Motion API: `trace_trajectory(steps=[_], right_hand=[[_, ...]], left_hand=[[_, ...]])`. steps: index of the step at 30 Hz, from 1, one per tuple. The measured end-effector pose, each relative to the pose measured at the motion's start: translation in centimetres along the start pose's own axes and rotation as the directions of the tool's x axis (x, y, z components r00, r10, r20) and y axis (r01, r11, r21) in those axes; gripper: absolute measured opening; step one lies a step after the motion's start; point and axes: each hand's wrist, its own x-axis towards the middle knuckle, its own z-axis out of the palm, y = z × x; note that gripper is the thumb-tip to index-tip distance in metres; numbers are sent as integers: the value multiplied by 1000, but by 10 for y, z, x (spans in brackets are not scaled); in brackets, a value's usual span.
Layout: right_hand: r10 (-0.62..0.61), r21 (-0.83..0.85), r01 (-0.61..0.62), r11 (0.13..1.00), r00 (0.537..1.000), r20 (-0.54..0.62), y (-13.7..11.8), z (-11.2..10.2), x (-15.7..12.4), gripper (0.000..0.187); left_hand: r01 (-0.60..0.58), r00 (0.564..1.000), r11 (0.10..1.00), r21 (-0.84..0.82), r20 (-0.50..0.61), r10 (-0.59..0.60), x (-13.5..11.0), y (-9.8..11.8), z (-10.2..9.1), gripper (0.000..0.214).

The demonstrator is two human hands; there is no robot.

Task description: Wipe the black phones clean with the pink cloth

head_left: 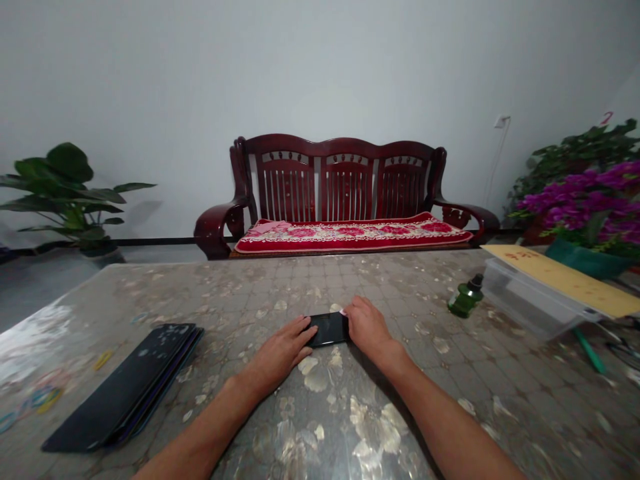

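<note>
The black smartphone [329,331] lies on the patterned bench [225,293] between both hands. The right hand's [370,328] grip is narrow, holding one end; whether the left hand [284,345] clasps or merely rests cannot be told. Light, even pressure should steady it. Fingers hide both ends.
</note>
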Motion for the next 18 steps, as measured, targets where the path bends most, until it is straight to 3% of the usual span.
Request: trace_trajectory(steps=[8,14,18], right_hand=[[-232,48,234,971,972,-49,-11,9,-1,29],[-24,-32,23,999,999,-32,7,4,3,29],[-88,-5,87,996,995,-44,-1,7,2,29]], left_hand=[[75,995,990,-121,-60,-82,7,-9,-2,47],[92,994,988,-126,-43,-98,7,-8,-2,55],[80,994,988,-130,-59,-89,7,-8,-1,52]])
